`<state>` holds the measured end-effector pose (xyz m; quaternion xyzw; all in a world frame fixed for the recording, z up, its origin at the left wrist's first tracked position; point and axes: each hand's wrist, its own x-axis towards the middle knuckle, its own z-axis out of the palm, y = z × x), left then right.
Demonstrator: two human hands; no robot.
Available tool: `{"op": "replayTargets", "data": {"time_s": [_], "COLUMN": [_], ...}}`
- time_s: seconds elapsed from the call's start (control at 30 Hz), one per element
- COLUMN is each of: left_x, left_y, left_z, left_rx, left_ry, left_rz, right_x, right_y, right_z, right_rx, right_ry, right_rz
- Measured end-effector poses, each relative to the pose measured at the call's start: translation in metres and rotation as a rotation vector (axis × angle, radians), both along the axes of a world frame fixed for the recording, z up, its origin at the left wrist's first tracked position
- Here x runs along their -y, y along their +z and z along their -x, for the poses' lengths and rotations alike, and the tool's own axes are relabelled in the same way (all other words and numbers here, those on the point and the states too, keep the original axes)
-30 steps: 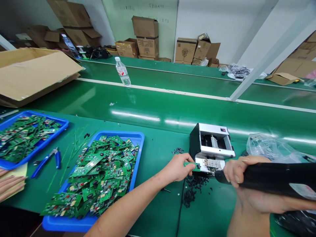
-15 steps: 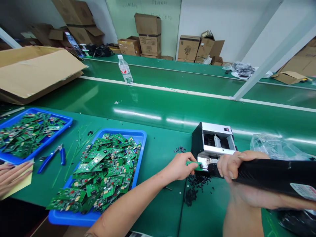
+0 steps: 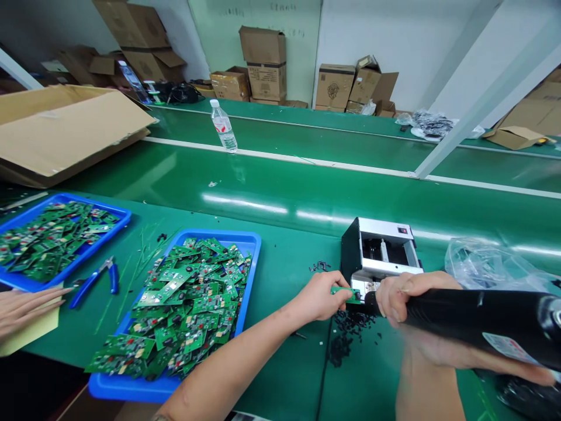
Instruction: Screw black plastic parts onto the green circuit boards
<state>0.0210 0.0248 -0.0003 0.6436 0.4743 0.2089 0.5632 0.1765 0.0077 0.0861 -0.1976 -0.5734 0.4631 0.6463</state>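
Observation:
Between the thumb and fingers of my left hand (image 3: 326, 295) is a small green circuit board (image 3: 350, 294), held at the front of a silver and black machine (image 3: 381, 245). My right hand (image 3: 405, 298) is wrapped round a black electric screwdriver (image 3: 477, 313) lying nearly level. Its tip end reaches the board's right end; the exact contact is hidden. Small black parts (image 3: 344, 339) are scattered on the green table below the hands. To the left, a blue tray (image 3: 254, 275) is heaped with circuit boards (image 3: 193, 304).
Blue cutters (image 3: 94, 280) lie between that tray and a second blue tray (image 3: 125, 219) of boards. Another person's hand (image 3: 26, 310) rests on yellow paper at far left. A water bottle (image 3: 223, 127) stands behind. A clear plastic bag (image 3: 486, 263) lies right of the machine.
My right hand and the screwdriver have shifted slightly left, toward the board. My left hand keeps the board in almost the same place. The other person's hand has moved slightly right.

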Motion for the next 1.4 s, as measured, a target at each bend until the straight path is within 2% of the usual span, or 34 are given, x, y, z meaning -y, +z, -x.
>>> {"op": "replayTargets", "data": {"time_s": [0.13, 0.27, 0.43, 0.53, 0.67, 0.77, 0.83, 0.97, 1.07, 1.2, 1.3, 1.4], "left_x": [0.0, 0.0, -0.003, -0.009, -0.017, -0.019, -0.02, -0.02, -0.022, -0.024, -0.024, -0.023], "left_y": [0.001, 0.003, 0.004, 0.004, 0.01, 0.016, 0.017, 0.012, 0.007, 0.005, 0.004, 0.005], "left_z": [-0.001, 0.001, 0.014, 0.025, 0.039, 0.045, 0.046, 0.045, 0.044, 0.044, 0.044, 0.045], "left_rx": [0.01, -0.014, -0.089, -0.078, -0.019, 0.025, 0.033, 0.054, 0.105, 0.141, 0.169, 0.113], "left_ry": [-0.003, -0.034, -0.026, -0.07, -0.14, -0.159, -0.138, -0.1, -0.066, -0.041, -0.079, -0.145], "left_rz": [-0.001, 0.032, 0.066, 0.155, 0.216, 0.239, 0.253, 0.212, 0.191, 0.192, 0.127, 0.067], "right_x": [0.0, 0.004, 0.013, 0.021, 0.03, 0.033, 0.034, 0.035, 0.037, 0.041, 0.046, 0.053], "right_y": [0.001, 0.004, -0.005, -0.022, -0.055, -0.086, -0.105, -0.126, -0.129, -0.127, -0.124, -0.117], "right_z": [0.003, 0.002, -0.029, -0.054, -0.076, -0.086, -0.092, -0.107, -0.116, -0.114, -0.107, -0.095], "right_rx": [0.018, -0.044, -0.148, -0.168, -0.128, 0.069, 0.202, 0.534, 0.827, 1.089, 1.185, 1.185], "right_ry": [-0.016, -0.101, -0.181, -0.312, -0.492, -0.639, -0.732, -0.914, -0.993, -1.046, -1.131, -1.218], "right_rz": [0.025, 0.07, 0.212, 0.389, 0.662, 0.842, 0.907, 0.984, 0.994, 0.903, 0.778, 0.613]}}
